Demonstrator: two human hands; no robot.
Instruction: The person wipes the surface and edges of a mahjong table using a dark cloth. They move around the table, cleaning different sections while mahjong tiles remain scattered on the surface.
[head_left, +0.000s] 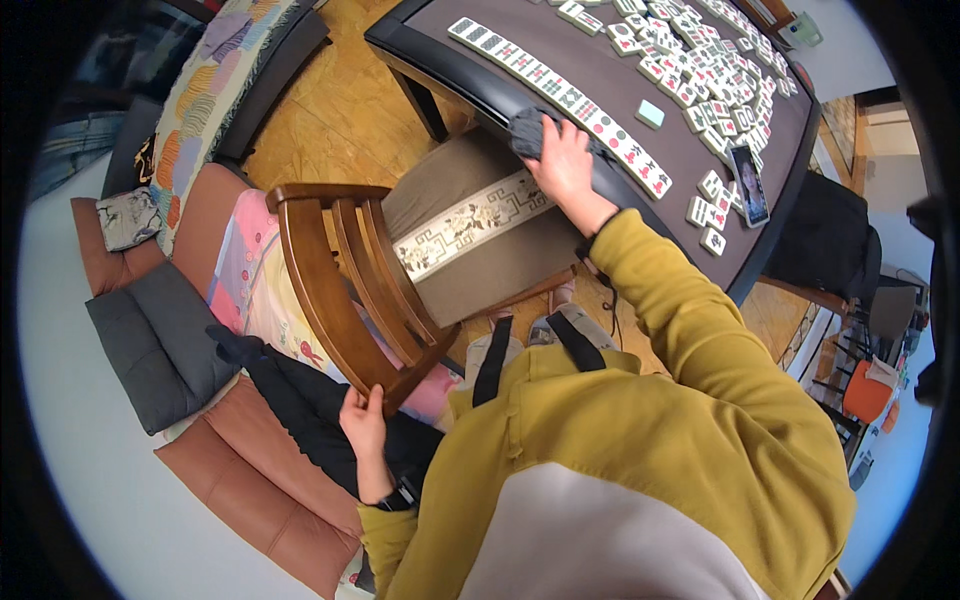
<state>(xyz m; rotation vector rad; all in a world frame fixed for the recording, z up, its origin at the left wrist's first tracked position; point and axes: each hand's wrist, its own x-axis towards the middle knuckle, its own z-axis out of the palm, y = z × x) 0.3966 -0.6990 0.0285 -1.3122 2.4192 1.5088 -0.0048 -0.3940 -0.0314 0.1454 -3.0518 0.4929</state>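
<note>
My right hand (565,168) is closed on a dark grey cloth (527,133), pressing it against the padded black rim of the mahjong table (665,215). Just beyond it runs a long row of mahjong tiles (560,98), laid face up. With fingers curled over the end of the top rail, my left hand (364,425) grips a brown wooden chair (325,290). The chair's seat wears a grey-brown cushion (470,225) with a patterned cream band, and its front reaches the table edge.
Loose tiles (700,85) are heaped across the table's far side, with a phone (748,187) at the right. A brown sofa (255,490) lies left, where another person's black-trousered legs (300,410) stretch out. Beyond the table's right edge stands a chair with a black covering (825,235).
</note>
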